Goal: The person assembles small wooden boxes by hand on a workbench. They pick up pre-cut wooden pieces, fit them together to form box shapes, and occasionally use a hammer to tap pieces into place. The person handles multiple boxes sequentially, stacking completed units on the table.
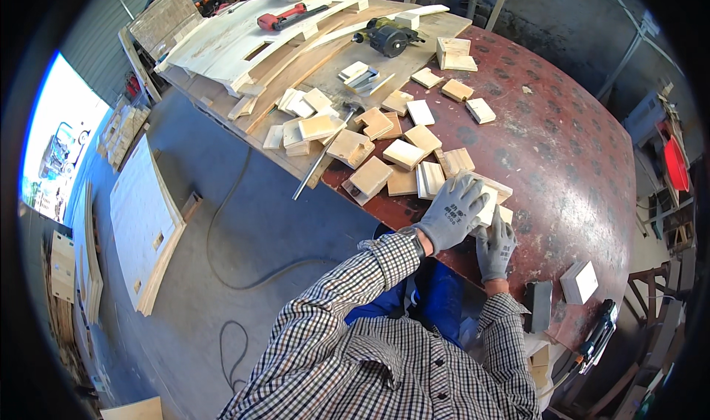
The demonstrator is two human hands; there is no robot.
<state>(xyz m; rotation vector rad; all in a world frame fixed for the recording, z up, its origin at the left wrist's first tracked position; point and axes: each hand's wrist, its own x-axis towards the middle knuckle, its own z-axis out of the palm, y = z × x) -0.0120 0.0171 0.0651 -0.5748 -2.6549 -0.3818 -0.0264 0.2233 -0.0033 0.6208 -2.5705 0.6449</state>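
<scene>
Wood block [485, 207] sits between both hands, over near edge of red table [569, 153]. Open tabletop beyond and to right, room for moving. Loose blocks [403, 153] crowd left side, apparently kept within reach. Left hand [452, 211] has hold of block, fingers draped over it. Right hand [496, 248] meets near side, likely steadying; finger closure hidden, cannot tell.

I watch through one wide fisheye view worn at head height, facing down over the black-and-white checked cloth shirt [399, 368]. The grey-gloved left hand [452, 211] and grey-gloved right hand [496, 250] appear near, just right of centre; beyond them the dark red tabletop [562, 139] bows away, and leftward of them the smooth grey floor [285, 224] lies farther off.
</scene>
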